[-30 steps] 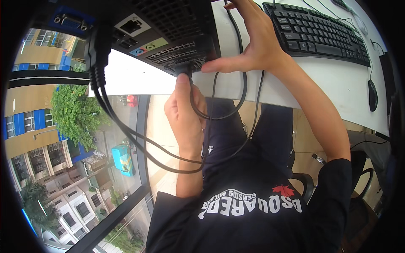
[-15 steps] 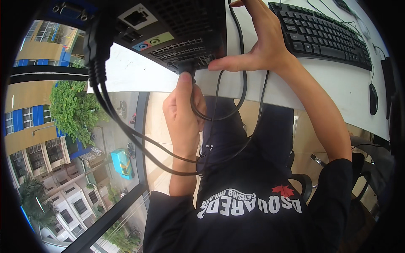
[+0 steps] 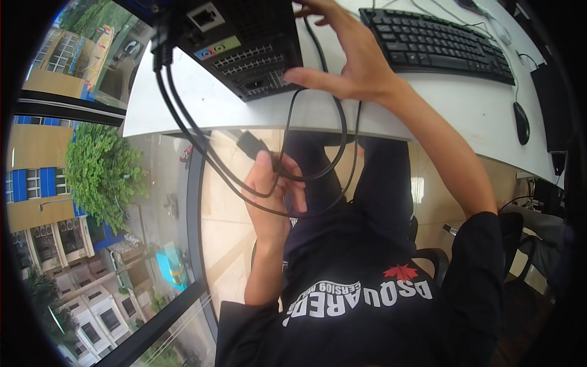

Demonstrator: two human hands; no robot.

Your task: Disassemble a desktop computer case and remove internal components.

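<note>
A black computer case [image 3: 263, 37] rests on the white desk [image 3: 202, 101] with its back panel of ports and vent slots facing me. My left hand [image 3: 269, 183] is below the desk edge, closed around a black cable plug [image 3: 251, 145]. The plug's tip is pale and blurred, and it points up toward the case but stands apart from it. My right hand [image 3: 351, 61] grips the case's right side, thumb at its lower corner and fingers farther up along the edge. Thick black cables [image 3: 177, 116] hang from a connector at the panel's upper left and loop past my left hand.
A black keyboard [image 3: 437, 46] lies right of the case, with a black mouse [image 3: 521, 122] near the desk's right end. Thin cables [image 3: 422, 9] run behind the keyboard. A window [image 3: 79, 183] fills the left side. My lap and a chair [image 3: 431, 260] are below.
My left hand has pulled the plug out of the lower back panel and drawn it down toward me. My right hand stays on the case while the view has shifted.
</note>
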